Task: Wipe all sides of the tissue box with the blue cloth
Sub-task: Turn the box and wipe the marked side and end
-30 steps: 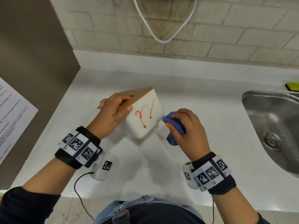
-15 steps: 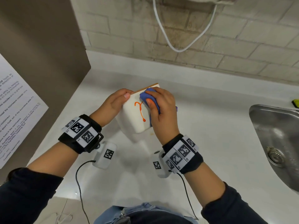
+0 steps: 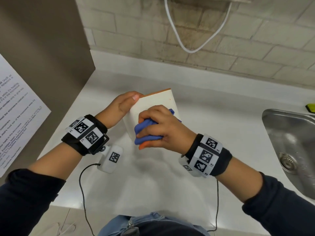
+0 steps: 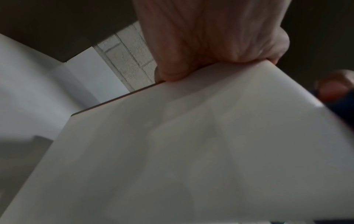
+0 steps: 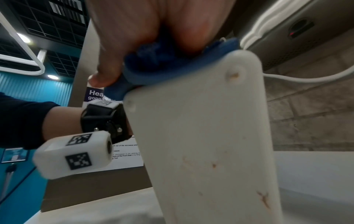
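The white tissue box point(image 3: 153, 101) with a wooden lid edge is held tilted above the counter. My left hand point(image 3: 122, 104) grips its upper left corner, thumb on the white face; the left wrist view shows the fingers point(image 4: 210, 45) curled over the box edge point(image 4: 191, 136). My right hand point(image 3: 158, 126) holds the bunched blue cloth point(image 3: 146, 133) and presses it on the lower near part of the box's white face. Orange smears show at the cloth's lower edge. In the right wrist view the cloth point(image 5: 153, 71) sits on the box's top edge point(image 5: 201, 121), whose end face carries faint orange specks.
A white counter point(image 3: 153, 176) runs to a steel sink point(image 3: 293, 142) on the right. A brown panel point(image 3: 42, 48) with a printed notice point(image 3: 15, 113) stands at the left. A white cable point(image 3: 187, 48) hangs against the tiled wall. A yellow-green object point(image 3: 311, 107) lies behind the sink.
My right hand swept the cloth from the box's right side up onto its face and then down toward the lower edge. The orange marks on the face are gone, and the box is turned more face-up.
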Motion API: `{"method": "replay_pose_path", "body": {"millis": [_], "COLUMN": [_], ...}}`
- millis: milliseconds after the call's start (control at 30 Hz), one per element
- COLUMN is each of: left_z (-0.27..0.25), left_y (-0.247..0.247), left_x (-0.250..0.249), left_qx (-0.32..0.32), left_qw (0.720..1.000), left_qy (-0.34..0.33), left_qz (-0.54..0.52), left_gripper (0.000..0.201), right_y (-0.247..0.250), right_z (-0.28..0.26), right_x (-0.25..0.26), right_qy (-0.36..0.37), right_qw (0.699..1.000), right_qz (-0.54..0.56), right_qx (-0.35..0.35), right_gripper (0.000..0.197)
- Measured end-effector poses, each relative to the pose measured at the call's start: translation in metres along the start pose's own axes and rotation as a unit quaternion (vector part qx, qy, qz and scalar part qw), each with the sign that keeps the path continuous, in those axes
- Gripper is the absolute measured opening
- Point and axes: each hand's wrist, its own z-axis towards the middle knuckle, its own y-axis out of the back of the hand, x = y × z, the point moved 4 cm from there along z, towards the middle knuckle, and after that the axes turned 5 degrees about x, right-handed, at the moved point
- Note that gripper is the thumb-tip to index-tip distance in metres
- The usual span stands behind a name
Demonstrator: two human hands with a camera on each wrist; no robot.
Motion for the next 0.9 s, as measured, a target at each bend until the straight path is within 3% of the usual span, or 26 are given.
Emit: {"method": "replay_pose_path", "body": {"millis": [133, 267, 400, 566, 666, 733, 766, 833, 900], "left_z": [0.001, 0.002, 0.003, 0.005, 0.004, 0.004, 0.004, 0.005, 0.005], "left_y": [0.000, 0.004, 0.004, 0.005, 0.005, 0.005, 0.005, 0.005, 0.007], "left_x": [-0.001, -0.001, -0.002, -0.001, -0.001, 0.001, 0.002, 0.003, 0.003], "left_qx": [0.006, -0.006, -0.009, -0.004, -0.005, 0.001, 0.003, -0.003, -0.010], "left_qw": [1.000, 1.000, 1.000, 1.000, 1.000, 1.000, 1.000, 1.000, 1.000], "left_qy": [-0.002, 0.000, -0.006, -0.003, -0.005, -0.005, -0.004, -0.001, -0.002], "left_qz": [0.000, 0.015, 0.025, 0.028, 0.026, 0.024, 0.023, 0.017, 0.014], "left_gripper": [0.036, 0.038, 0.036, 0.038, 0.036, 0.031, 0.030, 0.030, 0.033], "right_y": [0.006, 0.024, 0.066, 0.101, 0.101, 0.095, 0.089, 0.075, 0.051], "right_z": [-0.007, -0.029, -0.053, -0.043, -0.024, -0.015, -0.010, -0.005, -0.007], "right_x": [-0.002, -0.025, -0.050, -0.023, -0.006, -0.011, -0.016, -0.030, -0.042], "right_qy": [0.017, -0.039, -0.160, -0.202, -0.209, -0.223, -0.229, -0.261, -0.276], "right_qw": [0.996, 0.995, 0.987, 0.961, 0.924, 0.890, 0.886, 0.910, 0.940], "right_qz": [0.010, -0.028, -0.026, 0.027, 0.189, 0.280, 0.278, 0.158, 0.024], "right_qx": [0.084, 0.088, -0.018, -0.189, -0.257, -0.283, -0.292, -0.280, -0.198], "right_gripper": [0.014, 0.019, 0.036, 0.026, 0.016, 0.022, 0.027, 0.037, 0.044]}}
